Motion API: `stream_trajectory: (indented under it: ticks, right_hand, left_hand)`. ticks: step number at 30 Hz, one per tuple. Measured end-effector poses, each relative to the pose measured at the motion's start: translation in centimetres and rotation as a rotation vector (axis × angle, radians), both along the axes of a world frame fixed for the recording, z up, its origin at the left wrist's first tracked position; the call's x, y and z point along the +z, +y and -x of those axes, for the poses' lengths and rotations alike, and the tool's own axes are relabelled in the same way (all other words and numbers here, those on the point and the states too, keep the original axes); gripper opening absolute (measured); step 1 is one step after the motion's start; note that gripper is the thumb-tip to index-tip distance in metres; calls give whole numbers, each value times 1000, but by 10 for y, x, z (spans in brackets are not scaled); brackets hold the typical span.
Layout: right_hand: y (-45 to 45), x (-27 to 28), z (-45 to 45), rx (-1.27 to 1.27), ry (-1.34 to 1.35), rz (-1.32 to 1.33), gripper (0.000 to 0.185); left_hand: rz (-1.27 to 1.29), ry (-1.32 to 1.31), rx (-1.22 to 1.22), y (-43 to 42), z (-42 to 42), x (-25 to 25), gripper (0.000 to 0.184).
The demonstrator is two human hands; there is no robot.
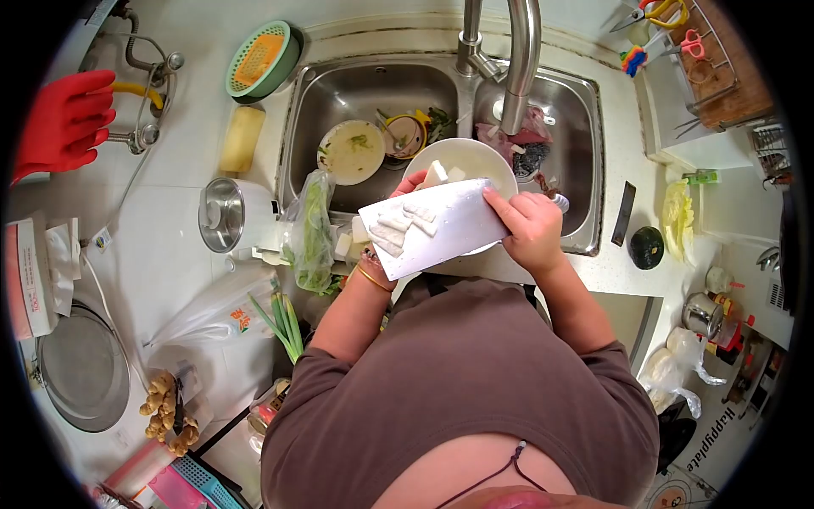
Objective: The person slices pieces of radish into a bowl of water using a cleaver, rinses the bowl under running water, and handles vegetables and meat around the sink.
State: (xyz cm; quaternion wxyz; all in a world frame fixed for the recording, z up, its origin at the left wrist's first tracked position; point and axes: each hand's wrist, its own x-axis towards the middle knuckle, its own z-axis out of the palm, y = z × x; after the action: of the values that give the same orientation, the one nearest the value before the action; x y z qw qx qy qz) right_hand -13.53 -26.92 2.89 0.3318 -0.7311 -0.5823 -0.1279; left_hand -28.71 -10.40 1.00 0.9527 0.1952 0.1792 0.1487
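My right hand (532,222) is closed at the right end of a broad, flat, pale blade that looks like a cleaver (458,225), its thumb lying on the face; the handle is hidden. Several white slices (405,225) stick to the blade's left part. Behind the blade, most of my left hand (410,183) is hidden. Its fingertips show at the upper edge beside a white chunk (435,174), and I cannot tell whether they grip it. A white bowl (487,157) sits just beyond the blade. More white blocks (343,244) lie left of my left wrist.
Ahead is a double sink (318,93) with a tall faucet (526,51). Its left basin holds a plate (352,153). A bagged green vegetable (314,233) lies at the left, near a metal pot (222,216). A dark green squash (646,248) rests at the right.
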Motion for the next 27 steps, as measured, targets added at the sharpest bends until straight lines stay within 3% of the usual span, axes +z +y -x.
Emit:
stream_trajectory:
  ticks: [9, 11, 12, 13, 15, 18, 19, 21, 27]
  right_hand:
    - [7, -1, -3, 10, -24, 22, 44]
    - [7, -11, -17, -62, -17, 24, 44]
    - [5, -17, -23, -97, -13, 24, 44]
    - [1, -22, -29, -156, -15, 69, 44]
    - [-5, -27, -40, -271, -21, 155, 43]
    - [-6, -19, -33, -182, -37, 64, 43]
    - [-6, -11, -27, -148, -49, 24, 44]
    - [-3, 3, -12, -38, -84, 36, 42]
    - [8, 11, 11, 83, -60, -15, 39]
  left_hand:
    - [45, -22, 6, 6, 6, -15, 38]
    - [131, -230, -94, 16, 8, -32, 37]
    - [141, 42, 12, 10, -4, -7, 37]
    - [-59, -212, -143, 23, 9, -53, 35]
    - [44, -212, -133, 25, 6, -42, 37]
    - [-68, -1, -2, 22, -1, -28, 35]
    - [8, 41, -17, 21, -7, -20, 37]
    - [55, -59, -14, 21, 0, -25, 35]
    - [45, 164, 35, 15, -15, -25, 35]
